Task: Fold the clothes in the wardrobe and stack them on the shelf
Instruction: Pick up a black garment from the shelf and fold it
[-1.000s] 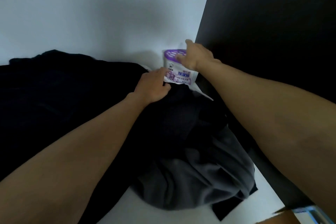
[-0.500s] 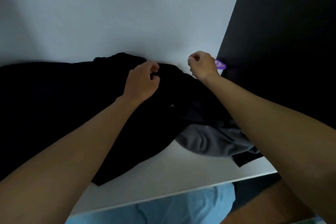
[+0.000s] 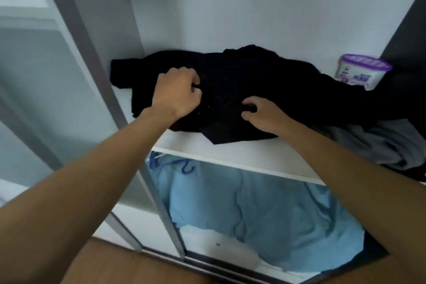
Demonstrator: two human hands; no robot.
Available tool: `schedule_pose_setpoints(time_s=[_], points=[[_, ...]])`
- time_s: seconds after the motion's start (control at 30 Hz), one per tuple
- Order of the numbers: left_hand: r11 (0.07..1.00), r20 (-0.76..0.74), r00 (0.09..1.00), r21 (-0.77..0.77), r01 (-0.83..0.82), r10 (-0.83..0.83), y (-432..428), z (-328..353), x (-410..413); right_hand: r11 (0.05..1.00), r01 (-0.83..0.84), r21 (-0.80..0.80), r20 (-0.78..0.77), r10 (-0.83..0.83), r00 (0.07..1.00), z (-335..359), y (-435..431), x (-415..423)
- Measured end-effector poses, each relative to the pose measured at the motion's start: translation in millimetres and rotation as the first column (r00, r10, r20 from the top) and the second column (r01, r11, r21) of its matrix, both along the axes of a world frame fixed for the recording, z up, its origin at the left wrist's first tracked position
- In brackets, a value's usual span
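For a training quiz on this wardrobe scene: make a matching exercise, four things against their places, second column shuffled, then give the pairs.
Things:
1 black garment
2 grey garment
3 purple-lidded tub
4 light blue cloth

Places:
a below the shelf
b back right corner of the shelf
c under the left hand and the right hand
d right end of the shelf, at the front

Pairs: 1-c; 2-d; 3-b; 4-a

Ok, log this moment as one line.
left hand: grips black garment | right hand: pinches black garment | shelf: grey garment and tub at right
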State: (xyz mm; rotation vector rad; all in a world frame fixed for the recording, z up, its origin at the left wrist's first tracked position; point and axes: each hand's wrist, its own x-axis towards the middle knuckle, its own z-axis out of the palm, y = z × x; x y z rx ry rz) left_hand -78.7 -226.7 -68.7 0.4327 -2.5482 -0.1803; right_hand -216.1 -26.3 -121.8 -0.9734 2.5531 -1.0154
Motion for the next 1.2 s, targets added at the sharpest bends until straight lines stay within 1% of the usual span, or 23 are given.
schedule_pose_setpoints(time_s=[0.07,0.1,0.17,0.2,0.27,0.33,0.37,0.43,0.5,0.53,0.6,0.67,0.73,0.83,0.93,1.0,1.07,1.1,1.17,1.2], points=[[0.986,0.169,0.981,-0.152,-0.068,0.094,-8.2,-4.8,29.4,0.999,-0.027,0.041,0.081,0.024,0.996,-16.0,-0.2,19.6],[0.971,0.244,0.959,-0.222,-0.091,0.146,-14.4,-7.8,43.2,0.997,-0.035,0.064,0.094,0.029,0.995,-22.0,0.0,26.3],[0.934,0.346,0.905,-0.334,-0.129,0.249,-29.5,-12.9,66.1,0.994,-0.021,0.108,0.055,0.015,0.998,-26.8,-0.8,31.5],[0.915,0.386,0.878,-0.383,-0.125,0.282,-35.8,-15.7,74.5,0.993,0.003,0.117,0.048,-0.009,0.999,-26.4,-1.0,30.8],[0.876,0.437,0.849,-0.478,-0.061,0.297,-42.8,-21.9,82.0,0.989,0.043,0.142,0.057,-0.052,0.997,-21.3,-1.1,28.1],[0.851,0.454,0.843,-0.526,-0.009,0.289,-46.2,-24.0,80.8,0.983,0.049,0.178,0.051,-0.059,0.997,-14.1,-2.6,23.7],[0.849,0.463,0.841,-0.529,0.010,0.279,-48.2,-23.9,78.8,0.985,0.050,0.164,0.033,-0.056,0.998,-10.1,-3.9,22.0],[0.879,0.470,0.850,-0.476,0.016,0.239,-54.4,-23.0,76.6,0.995,0.053,0.087,-0.050,-0.049,0.998,-0.7,-9.6,20.1],[0.916,0.437,0.881,-0.402,0.011,0.181,-62.3,-21.9,75.0,0.999,0.022,0.032,-0.176,-0.016,0.984,9.0,-21.2,18.6],[0.925,0.417,0.895,-0.380,0.015,0.157,-66.0,-21.8,75.8,1.000,-0.002,0.027,-0.228,0.008,0.974,13.4,-29.5,18.8],[0.927,0.403,0.904,-0.375,0.024,0.140,-73.6,-23.1,78.4,0.998,-0.043,0.056,-0.280,0.057,0.958,20.2,-47.6,20.8],[0.928,0.392,0.910,-0.372,0.021,0.136,-84.4,-26.8,80.6,0.987,-0.096,0.127,-0.263,0.126,0.957,24.2,-63.9,24.3],[0.931,0.344,0.932,-0.365,0.021,0.114,-98.8,-31.1,81.4,0.963,-0.172,0.205,-0.213,0.216,0.953,25.5,-77.8,31.0],[0.925,0.275,0.958,-0.380,0.026,0.086,-122.7,-36.1,80.1,0.901,-0.242,0.360,-0.251,0.343,0.905,21.5,-102.9,41.1],[0.932,0.283,0.955,-0.362,0.022,0.088,-144.5,-41.1,78.0,0.832,-0.195,0.520,-0.269,0.376,0.887,11.9,-127.4,43.7],[0.956,0.298,0.949,-0.292,-0.011,0.102,-158.1,-44.3,77.4,0.785,-0.154,0.600,-0.242,0.361,0.901,4.9,-139.0,40.9],[0.979,0.304,0.948,-0.201,-0.036,0.097,-168.9,-49.5,75.3,0.801,-0.132,0.583,-0.215,0.309,0.926,0.2,-147.8,37.4],[0.988,0.308,0.948,-0.149,-0.039,0.084,-171.9,-52.0,72.8,0.822,-0.110,0.558,-0.237,0.285,0.929,0.1,-151.3,36.1],[0.999,0.317,0.948,-0.032,-0.015,0.024,-171.4,-53.8,62.4,0.872,-0.066,0.484,-0.337,0.256,0.906,5.8,-155.7,32.4],[0.999,0.310,0.950,0.034,0.013,-0.023,-167.2,-52.8,54.9,0.908,-0.054,0.416,-0.386,0.230,0.893,11.6,-156.4,30.6]])
